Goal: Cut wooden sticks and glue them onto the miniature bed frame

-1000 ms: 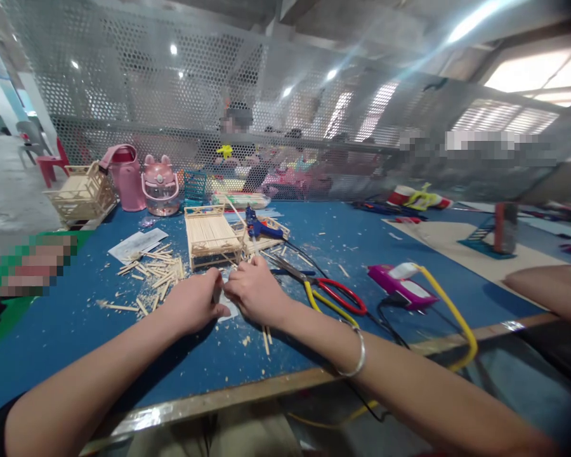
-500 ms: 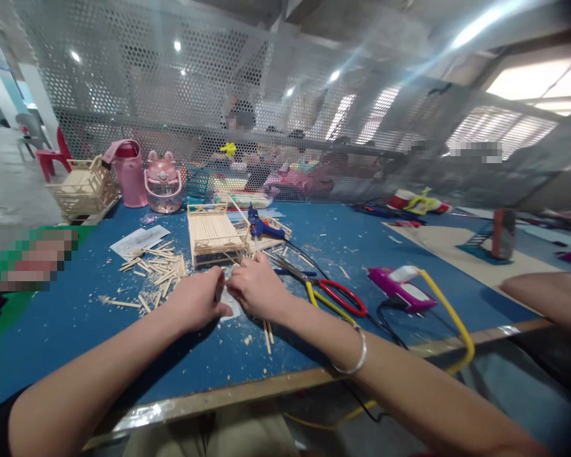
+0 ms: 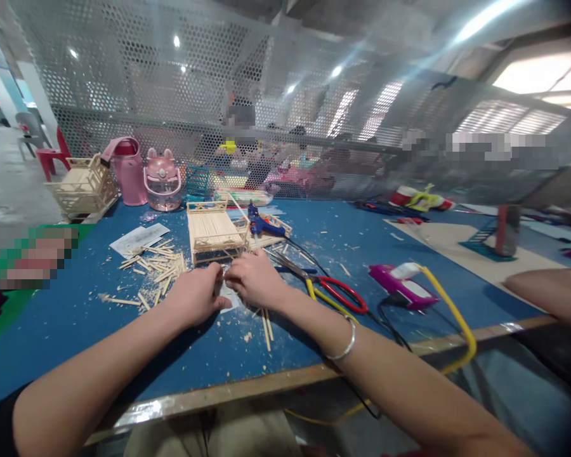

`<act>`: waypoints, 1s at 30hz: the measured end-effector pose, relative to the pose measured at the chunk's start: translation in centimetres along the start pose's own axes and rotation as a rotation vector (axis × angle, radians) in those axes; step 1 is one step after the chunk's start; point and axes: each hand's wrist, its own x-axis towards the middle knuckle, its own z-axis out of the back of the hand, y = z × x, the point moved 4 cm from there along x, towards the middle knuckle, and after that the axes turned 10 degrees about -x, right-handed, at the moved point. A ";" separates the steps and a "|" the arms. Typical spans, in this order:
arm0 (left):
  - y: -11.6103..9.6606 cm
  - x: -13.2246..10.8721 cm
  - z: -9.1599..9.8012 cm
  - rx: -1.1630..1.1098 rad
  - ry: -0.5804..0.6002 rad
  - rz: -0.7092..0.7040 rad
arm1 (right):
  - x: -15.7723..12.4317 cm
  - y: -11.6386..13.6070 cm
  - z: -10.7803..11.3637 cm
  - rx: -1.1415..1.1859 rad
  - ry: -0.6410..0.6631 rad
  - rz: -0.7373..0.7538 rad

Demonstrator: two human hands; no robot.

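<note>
My left hand (image 3: 197, 295) is closed, its fingertips curled at a small slip of white paper (image 3: 228, 298) on the blue table. Just right of it, my right hand (image 3: 257, 279) is also closed, fingers pinched and pointing toward the left one. Whatever sits between the fingertips is hidden or too small to make out. Directly beyond both hands stands a little bed-shaped model (image 3: 214, 228) built of thin wooden sticks. A blue glue gun (image 3: 264, 223) lies to its right, and scissors with red and yellow handles (image 3: 337, 295) rest beside my right wrist.
Cut stick pieces (image 3: 164, 270) are scattered left of my hands. Pink bottles (image 3: 162, 184) and another stick model (image 3: 83, 187) stand at the back left. A purple glue gun (image 3: 402, 287) with a yellow tube lies right. Another person's arm (image 3: 547, 289) rests at the right edge.
My right wrist and forearm have shifted slightly left, and the fingers have moved a little. My left hand stays almost in place. The other objects look unmoved.
</note>
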 end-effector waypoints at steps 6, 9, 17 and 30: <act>0.0 0.2 0.5 -0.148 -0.117 -0.107 | -0.1 -1.2 0.5 0.343 -0.022 -0.076; -0.2 0.2 1.1 -0.217 -0.202 -0.160 | -0.3 -1.2 0.6 0.472 -0.030 -0.077; -0.5 -0.4 1.4 -0.279 -0.251 -0.161 | -0.6 -1.6 1.1 0.615 -0.145 -0.117; -1.6 -0.6 1.2 -0.493 -0.061 -0.162 | -1.4 -0.8 2.4 0.323 -0.340 0.215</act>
